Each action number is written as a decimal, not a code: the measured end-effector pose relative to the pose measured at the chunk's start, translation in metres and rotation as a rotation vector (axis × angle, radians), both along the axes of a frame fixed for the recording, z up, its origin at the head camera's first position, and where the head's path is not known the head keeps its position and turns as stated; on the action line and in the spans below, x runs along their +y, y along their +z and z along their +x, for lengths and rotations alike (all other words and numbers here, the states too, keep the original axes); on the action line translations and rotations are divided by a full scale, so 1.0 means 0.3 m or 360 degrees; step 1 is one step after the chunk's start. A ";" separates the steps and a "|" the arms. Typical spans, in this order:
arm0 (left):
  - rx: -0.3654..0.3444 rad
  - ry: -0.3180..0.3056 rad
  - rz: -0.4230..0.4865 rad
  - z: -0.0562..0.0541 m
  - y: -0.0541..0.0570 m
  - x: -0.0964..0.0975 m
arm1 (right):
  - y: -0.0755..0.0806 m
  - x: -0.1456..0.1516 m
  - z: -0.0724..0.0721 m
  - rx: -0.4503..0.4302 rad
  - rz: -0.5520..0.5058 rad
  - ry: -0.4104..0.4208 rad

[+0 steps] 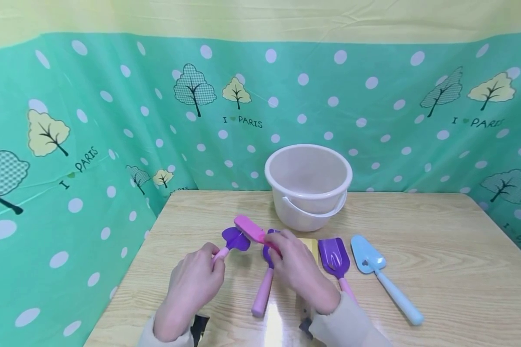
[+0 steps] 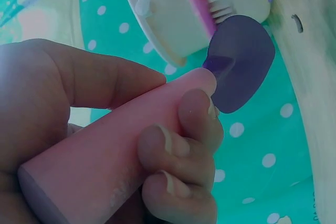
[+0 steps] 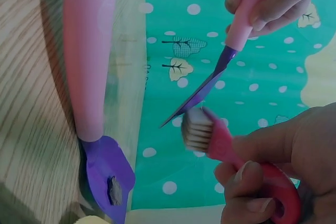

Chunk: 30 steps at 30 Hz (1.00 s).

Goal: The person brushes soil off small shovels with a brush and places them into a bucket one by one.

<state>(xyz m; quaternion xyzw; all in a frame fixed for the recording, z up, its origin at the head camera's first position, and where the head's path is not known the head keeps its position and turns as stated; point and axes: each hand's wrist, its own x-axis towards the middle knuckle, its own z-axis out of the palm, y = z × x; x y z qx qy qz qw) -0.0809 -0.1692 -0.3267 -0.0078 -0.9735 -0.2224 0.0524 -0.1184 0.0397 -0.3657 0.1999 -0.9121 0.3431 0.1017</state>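
My left hand (image 1: 195, 277) grips the pink handle of a small garden trowel (image 1: 236, 239), its purple blade raised over the left part of the table. In my right hand (image 1: 297, 265) is a pink brush (image 1: 249, 228) with pale bristles. Those bristles (image 3: 198, 129) meet the blade near its tip in the right wrist view. The left wrist view shows the fingers wrapped round the thick trowel handle (image 2: 121, 135), with the rounded blade (image 2: 244, 64) beyond. Between the hands lies a purple-bladed hand shovel (image 1: 262, 291), partly covered by the right hand.
A white bucket (image 1: 310, 212) with its handle down stands at the back. Right of the right hand lie a purple scoop (image 1: 334, 255) with a pink handle and a light blue trowel (image 1: 369, 255). Something yellow (image 1: 311, 246) shows behind the right hand. A patterned green curtain (image 1: 373, 120) surrounds the table.
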 end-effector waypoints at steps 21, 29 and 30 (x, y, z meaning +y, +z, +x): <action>-0.0016 -0.0006 0.0011 0.009 0.003 0.003 | 0.024 -0.012 0.025 0.0298 -0.0207 0.0085; -0.0010 -0.0006 0.0010 0.008 0.004 0.012 | 0.014 -0.020 0.027 0.0245 -0.0058 0.0044; -0.0008 -0.0008 0.0008 0.008 0.005 0.013 | 0.014 -0.019 0.026 0.0228 -0.0050 0.0036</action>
